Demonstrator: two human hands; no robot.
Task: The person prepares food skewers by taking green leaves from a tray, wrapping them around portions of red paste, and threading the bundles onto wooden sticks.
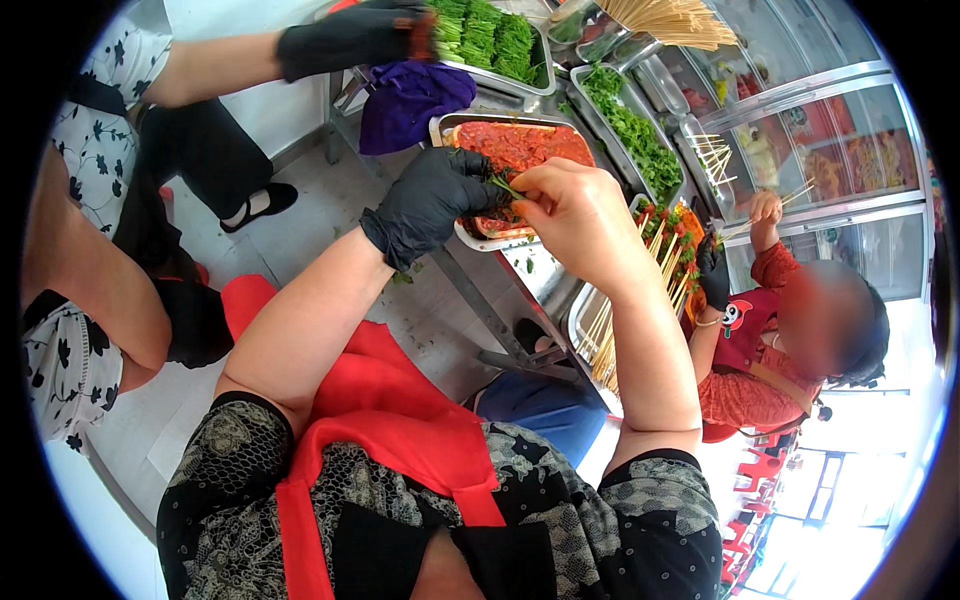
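My left hand (431, 199), in a black glove, is closed around a small bunch of green herb stems (505, 187). With thumb and forefinger, my bare right hand (589, 221) pinches the ends of the same stems. Just beyond and partly beneath both hands sits a metal tray (476, 244) of red minced paste (525, 142). My fingers hide part of the paste and most of the bunch.
Trays of cut green stems (487, 34) and leafy greens (630, 135) stand beyond. A purple cloth (416, 101) hangs left of the paste. Bamboo skewers (604, 341) lie at right, near a person (757, 375) holding skewers. Another person's gloved hand (349, 41) reaches in from the left.
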